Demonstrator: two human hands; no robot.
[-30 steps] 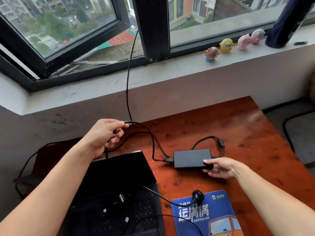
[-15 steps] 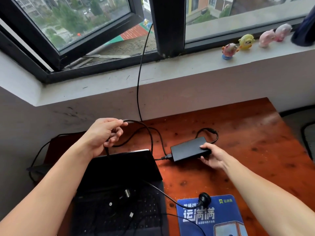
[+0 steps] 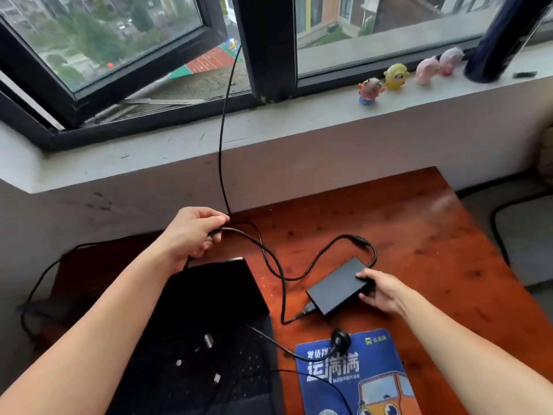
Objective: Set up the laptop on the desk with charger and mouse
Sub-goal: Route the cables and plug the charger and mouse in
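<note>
Now, the left hand [image 3: 191,235] curls round the black cable [image 3: 263,250] just behind the open laptop [image 3: 215,292], while the right hand [image 3: 381,290] grips the far end of the charger [image 3: 335,290], angled over the table [image 3: 419,235] just beyond the blue pad [image 3: 377,351].

Blue mouse pad [image 3: 386,356], large white "运满满", above it what looks like "发货找", partly covered

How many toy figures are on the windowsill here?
4, in a row on the windowsill: a blue-based figure leftmost, a yellow figure next, then a pink figure and a second pink figure beside a dark blue object, which could hide more.
</note>
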